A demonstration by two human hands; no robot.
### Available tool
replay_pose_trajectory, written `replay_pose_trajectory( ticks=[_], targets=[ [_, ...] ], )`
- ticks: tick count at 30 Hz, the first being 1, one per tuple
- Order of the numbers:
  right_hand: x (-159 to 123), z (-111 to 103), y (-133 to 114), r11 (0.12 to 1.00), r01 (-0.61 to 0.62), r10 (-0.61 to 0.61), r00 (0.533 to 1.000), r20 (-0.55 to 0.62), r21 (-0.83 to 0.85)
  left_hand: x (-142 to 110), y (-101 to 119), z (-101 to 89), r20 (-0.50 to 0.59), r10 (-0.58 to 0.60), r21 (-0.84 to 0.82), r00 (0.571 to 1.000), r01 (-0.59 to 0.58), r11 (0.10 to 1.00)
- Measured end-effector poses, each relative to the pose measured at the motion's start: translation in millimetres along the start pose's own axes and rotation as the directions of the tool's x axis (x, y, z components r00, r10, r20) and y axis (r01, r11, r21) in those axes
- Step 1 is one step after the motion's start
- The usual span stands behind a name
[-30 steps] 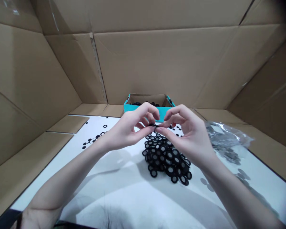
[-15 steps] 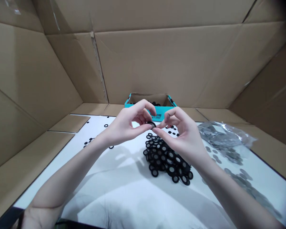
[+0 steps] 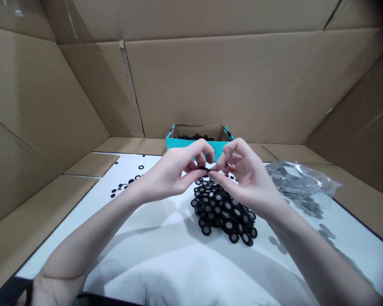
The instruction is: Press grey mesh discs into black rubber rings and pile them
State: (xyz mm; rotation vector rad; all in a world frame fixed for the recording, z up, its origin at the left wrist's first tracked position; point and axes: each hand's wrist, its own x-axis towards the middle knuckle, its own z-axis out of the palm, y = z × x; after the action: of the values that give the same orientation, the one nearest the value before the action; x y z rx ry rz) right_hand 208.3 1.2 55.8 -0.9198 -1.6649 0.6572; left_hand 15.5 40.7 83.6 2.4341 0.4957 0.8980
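Between the fingertips of both hands is a small black ring (image 3: pixel 205 169), held above the table and seen nearly edge-on. My left hand (image 3: pixel 187 168) pinches its left side between thumb and fingers. On its right side, my right hand (image 3: pixel 242 172) pinches it with thumb and index finger. Just below the hands lies a heap of black rings (image 3: pixel 221 212) with grey discs in their centres. Whether the held ring has a disc in it is hidden by its angle.
A turquoise box (image 3: pixel 221 148) with black rings inside stands behind my hands. At right, a clear plastic bag (image 3: pixel 303 178) holds grey discs, with loose grey discs (image 3: pixel 309 206) near it. Small black rings and pieces (image 3: pixel 124 186) lie scattered at left. Cardboard walls (image 3: pixel 223 85) surround the white table (image 3: pixel 153 255).
Half a second ago the ring was tipped, showing its face with a grey centre; now it is nearly edge-on again. Both hands stay close together around it.
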Motion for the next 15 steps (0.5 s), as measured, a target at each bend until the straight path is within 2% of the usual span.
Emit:
replay_pose_trajectory(
  ticks=[5,15],
  targets=[
    [-2,5,5,1.0,0.011,-0.011,1.0,-0.027,-0.008,-1,4,-5.2,0.059,0.004,0.161,0.998,-0.014,0.987],
    [0,-1,-5,0.971,0.111,-0.122,0.992,-0.039,-0.212,0,-5,-5.4,0.047,-0.03,-0.01,0.998,0.03,0.999]
  ],
)
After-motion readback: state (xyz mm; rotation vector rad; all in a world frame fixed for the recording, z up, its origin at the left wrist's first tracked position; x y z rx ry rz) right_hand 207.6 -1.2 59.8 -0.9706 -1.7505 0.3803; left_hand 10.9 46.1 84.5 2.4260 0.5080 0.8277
